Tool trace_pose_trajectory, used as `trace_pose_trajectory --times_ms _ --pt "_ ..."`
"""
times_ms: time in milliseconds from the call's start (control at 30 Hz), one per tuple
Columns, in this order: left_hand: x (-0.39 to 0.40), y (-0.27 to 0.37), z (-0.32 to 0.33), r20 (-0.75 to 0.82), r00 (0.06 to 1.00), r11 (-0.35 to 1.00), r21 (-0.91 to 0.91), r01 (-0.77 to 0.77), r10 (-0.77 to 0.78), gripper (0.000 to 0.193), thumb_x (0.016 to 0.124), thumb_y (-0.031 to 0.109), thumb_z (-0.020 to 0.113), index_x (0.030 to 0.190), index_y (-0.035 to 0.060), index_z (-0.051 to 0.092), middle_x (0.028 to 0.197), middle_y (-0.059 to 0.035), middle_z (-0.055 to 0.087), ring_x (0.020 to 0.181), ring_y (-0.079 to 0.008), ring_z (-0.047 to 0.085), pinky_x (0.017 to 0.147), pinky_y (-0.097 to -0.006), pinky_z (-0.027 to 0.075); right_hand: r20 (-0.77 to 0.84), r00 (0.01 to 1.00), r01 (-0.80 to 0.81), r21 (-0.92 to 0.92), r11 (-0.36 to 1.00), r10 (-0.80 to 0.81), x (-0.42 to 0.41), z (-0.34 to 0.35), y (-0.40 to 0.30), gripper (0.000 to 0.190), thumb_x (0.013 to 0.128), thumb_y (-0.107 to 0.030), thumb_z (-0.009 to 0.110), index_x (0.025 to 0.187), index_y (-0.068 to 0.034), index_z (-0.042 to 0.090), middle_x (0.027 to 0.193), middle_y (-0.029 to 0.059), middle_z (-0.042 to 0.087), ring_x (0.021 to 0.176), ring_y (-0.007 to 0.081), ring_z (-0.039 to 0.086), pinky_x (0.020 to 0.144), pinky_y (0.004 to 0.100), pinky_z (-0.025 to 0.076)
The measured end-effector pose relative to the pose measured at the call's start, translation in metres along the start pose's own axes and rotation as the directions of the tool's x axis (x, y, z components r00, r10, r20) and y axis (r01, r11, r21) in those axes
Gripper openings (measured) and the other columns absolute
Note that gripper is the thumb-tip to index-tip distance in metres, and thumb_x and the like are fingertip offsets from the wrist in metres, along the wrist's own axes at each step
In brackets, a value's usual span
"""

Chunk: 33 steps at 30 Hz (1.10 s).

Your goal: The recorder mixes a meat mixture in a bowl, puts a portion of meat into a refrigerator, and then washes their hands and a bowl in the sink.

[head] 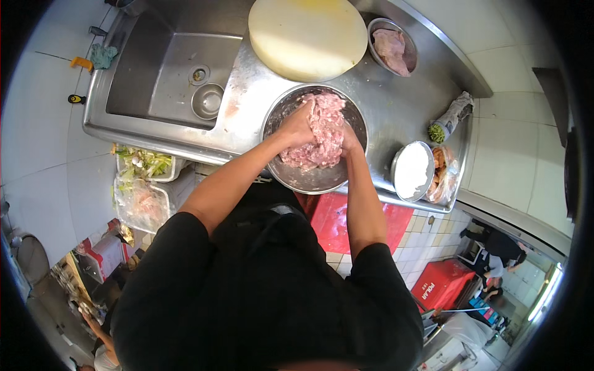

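A large mass of pink minced meat (325,125) lies heaped in a stainless-steel mixing bowl (312,182) at the counter's front edge. My left hand (298,124) presses into the mince from the left, its fingers buried in it. On the opposite side, my right hand (351,140) grips the mince, mostly hidden behind it. Between them the meat is bunched up above the bowl's floor. Directly behind the bowl stands a thick round cutting block (306,39).
Left is a steel sink (185,60) holding a small metal bowl (207,101). To the right are a bowl of raw meat (390,48), a bowl of white powder (412,170), a bagged food item (441,176) and a wrapped green vegetable (448,121). A red cooler (443,283) stands on the floor.
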<state>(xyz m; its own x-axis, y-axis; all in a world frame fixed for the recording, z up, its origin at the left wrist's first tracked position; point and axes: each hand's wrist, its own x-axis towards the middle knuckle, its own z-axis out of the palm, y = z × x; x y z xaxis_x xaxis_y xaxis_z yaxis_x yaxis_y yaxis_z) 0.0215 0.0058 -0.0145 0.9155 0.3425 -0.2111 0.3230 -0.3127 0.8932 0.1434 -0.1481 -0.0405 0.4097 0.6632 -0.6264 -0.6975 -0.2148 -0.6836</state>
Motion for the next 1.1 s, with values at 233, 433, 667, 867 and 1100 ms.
trace_pose_trajectory --times_ms 233,433,667,867,1100 --pt "-0.007 0.050 -0.029 0.045 0.975 0.928 -0.320 -0.191 0.216 0.038 0.079 0.015 0.068 0.115 0.0049 0.065 0.120 -0.0213 0.061 0.107 -0.0334 0.061 0.094 -0.0358 0.046 0.031 0.896 0.261 -0.844 0.468 -0.444 -0.073 0.002 -0.063 0.050 0.070 -0.008 0.069 0.118 0.000 0.059 0.119 0.0148 0.062 0.109 0.0235 0.060 0.094 0.0367 0.047" --pt "0.000 0.007 -0.026 0.332 0.942 0.876 0.436 -0.204 0.054 0.077 0.073 0.013 0.073 0.139 -0.0036 0.038 0.146 -0.0310 0.028 0.135 -0.0429 0.031 0.113 -0.0427 0.027 0.053 0.843 0.208 -0.950 0.233 -0.536 -0.104 0.037 -0.049 0.048 0.071 -0.018 0.076 0.113 -0.002 0.061 0.119 0.0223 0.059 0.113 0.0380 0.055 0.099 0.0437 0.044" --pt "-0.021 0.042 -0.023 0.563 0.826 0.859 0.442 -0.258 -0.042 0.104 0.062 0.026 0.084 0.144 -0.0029 0.027 0.151 -0.0308 0.015 0.140 -0.0453 0.018 0.116 -0.0470 0.022 -0.196 0.921 -0.274 -0.940 -0.202 -0.336 -0.064 0.056 0.003 0.077 0.068 -0.035 0.078 0.129 0.001 0.050 0.136 0.0245 0.045 0.120 0.0391 0.050 0.099 0.0451 0.043" --pt "-0.007 0.036 -0.016 0.426 0.904 0.859 0.444 -0.256 0.049 0.064 0.073 0.015 0.071 0.133 0.0091 0.049 0.150 -0.0209 0.025 0.131 -0.0490 0.034 0.101 -0.0532 0.042 -0.291 0.852 -0.357 -0.931 -0.076 -0.435 -0.029 0.043 -0.005 0.051 0.066 -0.023 0.075 0.108 0.003 0.061 0.122 0.0232 0.057 0.108 0.0358 0.061 0.092 0.0455 0.049" --pt "0.077 0.018 -0.004 0.088 0.982 0.859 0.477 -0.187 0.166 0.048 0.073 0.010 0.066 0.120 0.0100 0.059 0.122 -0.0202 0.057 0.108 -0.0345 0.060 0.089 -0.0470 0.051 -0.322 0.795 -0.339 -0.938 0.064 -0.514 -0.027 0.021 -0.001 0.040 0.075 -0.030 0.071 0.097 0.003 0.063 0.094 0.0242 0.067 0.090 0.0413 0.066 0.083 0.0470 0.053"
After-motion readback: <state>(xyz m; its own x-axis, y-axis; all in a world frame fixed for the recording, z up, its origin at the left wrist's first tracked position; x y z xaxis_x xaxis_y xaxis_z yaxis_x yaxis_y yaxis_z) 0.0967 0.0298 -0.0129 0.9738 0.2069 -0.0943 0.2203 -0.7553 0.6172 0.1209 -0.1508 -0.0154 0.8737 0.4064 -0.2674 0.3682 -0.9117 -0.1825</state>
